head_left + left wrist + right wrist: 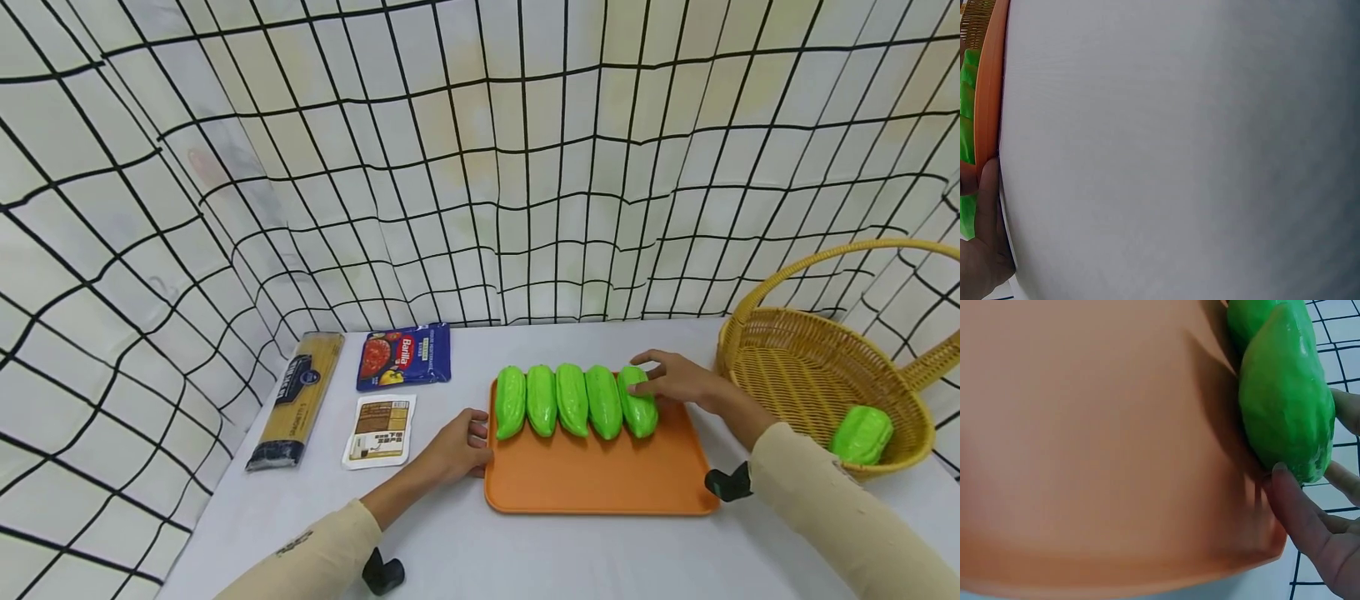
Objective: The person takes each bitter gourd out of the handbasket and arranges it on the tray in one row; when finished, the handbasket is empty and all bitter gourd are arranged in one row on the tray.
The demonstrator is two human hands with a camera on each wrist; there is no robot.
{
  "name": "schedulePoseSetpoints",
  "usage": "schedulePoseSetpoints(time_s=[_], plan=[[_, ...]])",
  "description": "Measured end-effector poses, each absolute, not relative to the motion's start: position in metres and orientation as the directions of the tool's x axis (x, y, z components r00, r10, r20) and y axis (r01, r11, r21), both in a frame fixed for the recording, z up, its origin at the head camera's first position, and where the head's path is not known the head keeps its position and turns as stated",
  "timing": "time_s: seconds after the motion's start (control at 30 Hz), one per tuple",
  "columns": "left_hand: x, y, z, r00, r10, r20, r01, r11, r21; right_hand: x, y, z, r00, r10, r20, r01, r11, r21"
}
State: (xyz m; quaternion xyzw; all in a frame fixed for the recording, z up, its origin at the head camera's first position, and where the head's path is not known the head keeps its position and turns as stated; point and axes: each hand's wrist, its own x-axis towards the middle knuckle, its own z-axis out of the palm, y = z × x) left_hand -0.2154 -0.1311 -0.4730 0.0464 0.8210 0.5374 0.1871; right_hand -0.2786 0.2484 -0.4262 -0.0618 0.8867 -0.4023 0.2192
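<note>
Several glossy green gourd-like vegetables (572, 401), long and pointed at the near end, lie side by side along the far part of an orange tray (600, 483). My left hand (456, 447) grips the tray's left rim, with the thumb on the inner side and a finger along the outside in the left wrist view. At the right end of the row, my right hand (675, 379) holds the last green vegetable (1286, 400) between thumb and fingers. In the right wrist view its thumb (1291, 500) touches the rounded end; the fingers behind are partly hidden.
A wicker basket (795, 333) with a tall handle stands to the right, holding another green vegetable (862, 435). Left of the tray lie a spaghetti pack (300, 400), a blue Barilla pouch (405, 357) and a small white-and-brown packet (380, 431). Black grid netting (525, 167) over white cloth encloses the table.
</note>
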Motion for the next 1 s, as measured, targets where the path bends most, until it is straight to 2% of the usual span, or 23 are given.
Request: schedulePoseSetpoints(time_s=[0.43,1.0], plan=[[-0.2165,-0.1306,-0.4713,-0.926,0.279,-0.256,-0.125,0.411,0.903,-0.2792,0.2511,-0.4310,-0.906,-0.292,-0.308,0.029,0.682,-0.731],[-0.2141,-0.1294,-0.4692,-0.924,0.271,-0.269,-0.132,0.434,0.891,-0.2783,0.2438,-0.4346,-0.906,-0.312,-0.285,0.036,0.616,-0.787]])
